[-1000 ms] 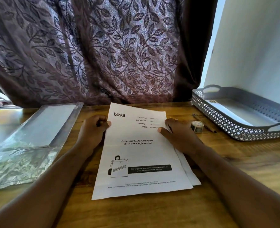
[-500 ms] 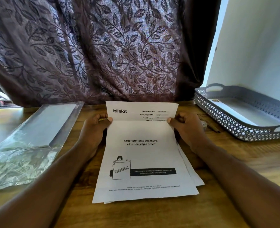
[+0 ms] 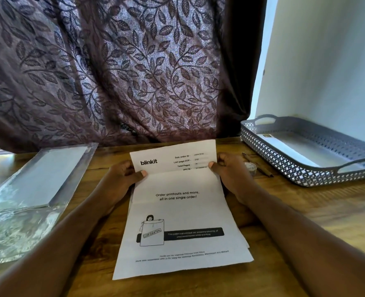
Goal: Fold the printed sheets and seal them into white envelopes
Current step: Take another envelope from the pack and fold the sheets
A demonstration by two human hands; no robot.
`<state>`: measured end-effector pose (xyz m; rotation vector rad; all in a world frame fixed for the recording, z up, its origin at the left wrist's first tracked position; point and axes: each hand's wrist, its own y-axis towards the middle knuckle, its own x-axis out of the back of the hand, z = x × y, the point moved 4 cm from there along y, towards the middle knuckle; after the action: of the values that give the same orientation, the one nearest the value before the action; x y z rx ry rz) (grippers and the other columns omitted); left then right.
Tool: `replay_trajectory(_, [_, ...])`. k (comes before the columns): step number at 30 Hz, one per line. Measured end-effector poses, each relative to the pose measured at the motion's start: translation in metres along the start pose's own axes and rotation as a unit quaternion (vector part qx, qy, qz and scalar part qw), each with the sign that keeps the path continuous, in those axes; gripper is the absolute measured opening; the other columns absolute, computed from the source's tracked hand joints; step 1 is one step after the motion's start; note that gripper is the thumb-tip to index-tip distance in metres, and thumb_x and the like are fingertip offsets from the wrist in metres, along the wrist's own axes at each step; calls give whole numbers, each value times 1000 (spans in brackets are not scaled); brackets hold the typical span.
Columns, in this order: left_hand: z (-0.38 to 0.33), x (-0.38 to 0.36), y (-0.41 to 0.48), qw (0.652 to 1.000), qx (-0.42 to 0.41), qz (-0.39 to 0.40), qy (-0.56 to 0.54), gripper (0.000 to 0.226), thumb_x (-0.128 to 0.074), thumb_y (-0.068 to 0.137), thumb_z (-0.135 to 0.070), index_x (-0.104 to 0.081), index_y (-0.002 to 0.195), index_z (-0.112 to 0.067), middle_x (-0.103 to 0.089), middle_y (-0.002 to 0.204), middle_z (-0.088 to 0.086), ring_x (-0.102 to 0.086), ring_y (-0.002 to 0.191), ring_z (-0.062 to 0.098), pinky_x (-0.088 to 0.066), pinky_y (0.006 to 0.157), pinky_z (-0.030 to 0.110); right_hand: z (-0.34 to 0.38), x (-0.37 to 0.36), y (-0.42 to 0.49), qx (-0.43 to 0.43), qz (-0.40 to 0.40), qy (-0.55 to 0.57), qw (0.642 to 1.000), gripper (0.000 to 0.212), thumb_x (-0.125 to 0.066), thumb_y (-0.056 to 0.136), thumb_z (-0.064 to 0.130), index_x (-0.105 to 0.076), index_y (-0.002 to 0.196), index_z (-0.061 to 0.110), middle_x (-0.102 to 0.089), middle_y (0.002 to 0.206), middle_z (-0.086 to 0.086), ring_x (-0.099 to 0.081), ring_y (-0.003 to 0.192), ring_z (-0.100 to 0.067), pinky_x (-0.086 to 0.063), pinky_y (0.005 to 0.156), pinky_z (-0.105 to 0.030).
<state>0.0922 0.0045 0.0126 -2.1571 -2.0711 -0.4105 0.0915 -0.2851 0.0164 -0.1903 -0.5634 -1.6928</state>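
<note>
A printed sheet (image 3: pixel 181 213) with a "blinkit" heading lies in the middle of the wooden table (image 3: pixel 305 221), its far end bent upward. My left hand (image 3: pixel 121 179) pinches its left edge near the top, thumb on the printed face. My right hand (image 3: pixel 233 174) pinches the right edge at the same height. More sheets lie under it, their corners showing at the lower right (image 3: pixel 247 243). White envelopes (image 3: pixel 38 179) sit stacked in a clear plastic wrapper at the left.
A grey perforated tray (image 3: pixel 284 163) with handles stands at the right, with a flat white item (image 3: pixel 288 151) inside. A small tape roll (image 3: pixel 250 166) and a thin dark pen (image 3: pixel 260 169) lie between the tray and my right hand. A leaf-patterned curtain (image 3: pixel 117 71) hangs behind.
Both hands have gone from resting on the flat sheet to pinching its side edges, and the sheet's top end has lifted off the table and bent up.
</note>
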Motion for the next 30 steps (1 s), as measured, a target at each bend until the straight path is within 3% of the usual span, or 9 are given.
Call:
replay_trajectory(7, [-1, 3, -1, 1000, -12, -5, -21, 25, -59, 98, -12, -67, 121, -14, -75, 114, 1, -73, 102, 22, -55, 96, 52, 3, 4, -1, 6, -27, 26, 999, 16, -63, 98, 18, -71, 108, 10, -77, 103, -2, -74, 90, -18, -60, 85, -46])
replay_trajectory(11, [-7, 4, -6, 998, -20, -31, -51, 21, -60, 97, -13, -68, 116, -11, -77, 108, 3, -75, 96, 23, -58, 89, 49, 10, 8, -5, 1, -30, 144, 989, 11, -64, 97, 15, -72, 104, 10, -79, 96, -4, -77, 84, -23, -63, 78, -45])
replay_trajectory(16, [-18, 2, -14, 994, -27, -10, -104, 16, -58, 98, -14, -66, 111, -10, -78, 99, 5, -76, 89, 23, -61, 66, 30, 12, 11, -7, -34, -24, 251, 967, 10, -62, 98, 12, -71, 99, 9, -79, 96, -11, -76, 84, -31, -62, 76, -48])
replay_trajectory(21, [-18, 8, -14, 985, -30, -19, -167, 19, -58, 96, -4, -64, 114, -8, -78, 102, 8, -75, 90, 24, -62, 68, 31, 14, 8, -7, -60, 22, 336, 940, 19, -53, 98, 3, -71, 100, 9, -77, 104, -16, -73, 91, -35, -59, 82, -51])
replay_trajectory(24, [-17, 12, -13, 978, -44, -20, -203, 17, -56, 95, -1, -68, 103, -10, -77, 99, 10, -74, 87, 24, -62, 69, 33, 14, 7, -8, -53, 36, 361, 930, 30, -50, 96, 0, -74, 82, 12, -76, 84, -10, -71, 73, -27, -59, 70, -40])
replay_trajectory(26, [-18, 14, -14, 980, -54, -32, -191, 22, -55, 95, -2, -73, 91, -14, -75, 94, 8, -72, 82, 21, -59, 64, 31, 11, 8, -8, -63, 38, 349, 934, 32, -48, 95, 5, -74, 78, 9, -72, 77, -9, -64, 68, -26, -51, 66, -34])
replay_trajectory(30, [-16, 16, -13, 980, -45, -41, -188, 33, -44, 100, -8, -73, 87, -8, -75, 94, 7, -71, 80, 19, -57, 62, 27, 5, 8, -7, -76, 59, 321, 942, 33, -53, 93, 27, -77, 82, 7, -67, 80, -18, -53, 70, -36, -42, 65, -38])
